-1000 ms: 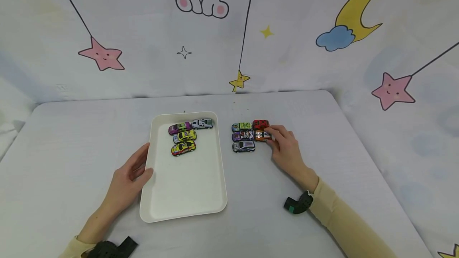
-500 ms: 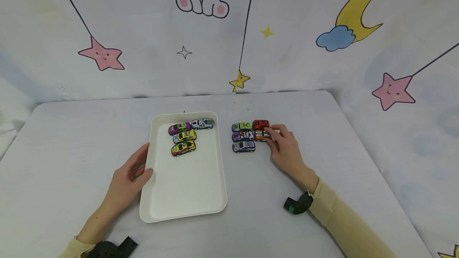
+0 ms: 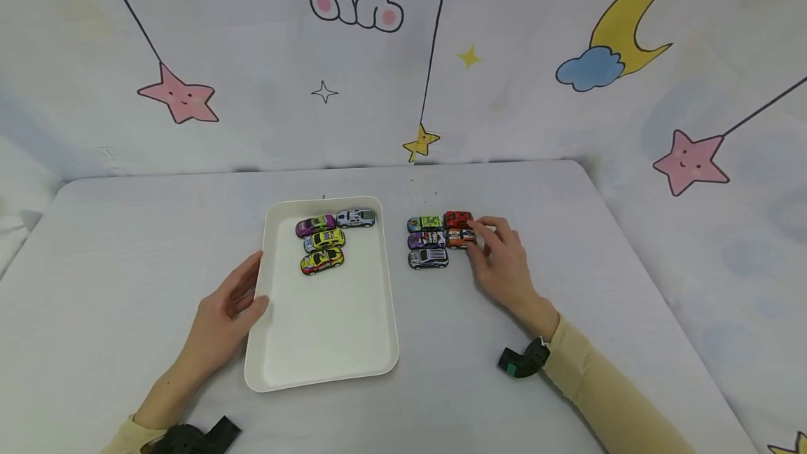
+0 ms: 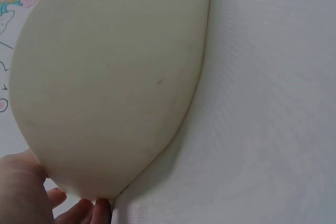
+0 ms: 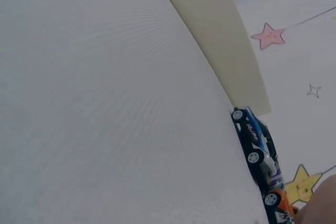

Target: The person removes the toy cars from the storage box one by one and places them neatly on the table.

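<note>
Teamwork, two-handed

Left hand (image 3: 223, 315) clasps the white tray (image 3: 328, 335), left of centre, presumably so it won't slide. Right hand (image 3: 502, 265) pinches the orange car (image 3: 459, 237), right of centre, by its free end, guessing because the red car (image 3: 457, 218) and purple car (image 3: 426, 239) crowd it.

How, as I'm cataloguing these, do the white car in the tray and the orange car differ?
The white car is inside the tray; the orange car is outside. The right hand touches the orange car; no hand touches the white car. Both are toy cars, upright.
</note>
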Tool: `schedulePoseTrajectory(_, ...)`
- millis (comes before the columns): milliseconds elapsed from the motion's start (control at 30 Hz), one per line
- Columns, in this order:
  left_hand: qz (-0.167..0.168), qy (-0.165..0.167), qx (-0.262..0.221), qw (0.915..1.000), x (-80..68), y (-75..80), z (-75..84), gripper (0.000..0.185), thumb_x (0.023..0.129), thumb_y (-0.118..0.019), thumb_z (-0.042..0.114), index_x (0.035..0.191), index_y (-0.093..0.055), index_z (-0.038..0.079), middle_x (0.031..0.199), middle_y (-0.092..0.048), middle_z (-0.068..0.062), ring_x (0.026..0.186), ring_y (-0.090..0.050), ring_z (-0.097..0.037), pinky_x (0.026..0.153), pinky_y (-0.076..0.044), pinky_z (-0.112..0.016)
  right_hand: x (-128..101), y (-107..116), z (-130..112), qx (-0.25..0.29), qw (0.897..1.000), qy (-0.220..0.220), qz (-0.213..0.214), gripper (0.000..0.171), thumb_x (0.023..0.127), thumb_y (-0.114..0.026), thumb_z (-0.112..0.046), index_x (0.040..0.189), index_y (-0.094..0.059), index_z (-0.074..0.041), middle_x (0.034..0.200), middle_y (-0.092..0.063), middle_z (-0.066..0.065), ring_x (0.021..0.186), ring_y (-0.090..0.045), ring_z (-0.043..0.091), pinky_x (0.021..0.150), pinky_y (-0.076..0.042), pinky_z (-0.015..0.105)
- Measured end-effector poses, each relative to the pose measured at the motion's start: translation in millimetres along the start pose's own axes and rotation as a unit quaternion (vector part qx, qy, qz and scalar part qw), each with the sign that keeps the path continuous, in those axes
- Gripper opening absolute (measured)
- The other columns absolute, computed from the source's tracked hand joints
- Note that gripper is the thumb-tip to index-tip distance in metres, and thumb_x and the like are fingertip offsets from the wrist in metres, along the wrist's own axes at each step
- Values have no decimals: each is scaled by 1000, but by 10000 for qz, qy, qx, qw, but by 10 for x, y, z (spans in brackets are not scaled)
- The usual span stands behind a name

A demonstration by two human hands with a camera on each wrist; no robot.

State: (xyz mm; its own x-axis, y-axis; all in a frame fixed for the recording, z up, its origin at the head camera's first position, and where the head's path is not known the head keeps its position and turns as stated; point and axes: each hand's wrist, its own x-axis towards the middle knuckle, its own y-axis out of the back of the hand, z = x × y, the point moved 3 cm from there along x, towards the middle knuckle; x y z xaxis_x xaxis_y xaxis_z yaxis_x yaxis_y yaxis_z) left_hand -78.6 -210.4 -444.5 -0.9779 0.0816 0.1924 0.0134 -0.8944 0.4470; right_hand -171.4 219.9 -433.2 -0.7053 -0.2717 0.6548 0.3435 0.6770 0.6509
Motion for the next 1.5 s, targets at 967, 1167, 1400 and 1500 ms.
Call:
schedulePoseTrajectory(967,49,-14,67,10000,3,1,0,65,95,-64,2,154,-39,11,152,-46,-21,127,-45,15,93,-43,-3,-13,-652,-1193,2231,9664,337,-1230,38,87,-74,-7,124,-64,-3,128,-60,8,83,-58,15,69,-50,19)
schedulePoseTrajectory(1167,46,-11,84,10000,-4,5,-2,65,95,-64,2,154,-39,12,151,-46,-22,126,-45,15,93,-43,-3,91,-682,-1184,1875,9721,45,-1409,39,88,-74,-7,125,-65,-2,129,-60,8,81,-57,14,69,-50,20)
schedulePoseTrajectory(1400,20,-101,-32,9999,-11,-6,27,65,95,-64,1,154,-39,12,150,-46,-24,126,-46,14,92,-44,-3,248,-731,-1143,1424,9770,9,-1586,39,87,-73,-7,124,-64,0,129,-60,9,77,-57,12,68,-49,22)
schedulePoseTrajectory(1500,13,-91,-16,10000,-9,3,29,65,95,-63,2,154,-39,12,151,-45,-23,126,-46,14,93,-44,-4,318,-757,-1126,1274,9767,-11,-1730,40,87,-73,-6,125,-64,0,130,-60,10,76,-57,12,67,-47,22)
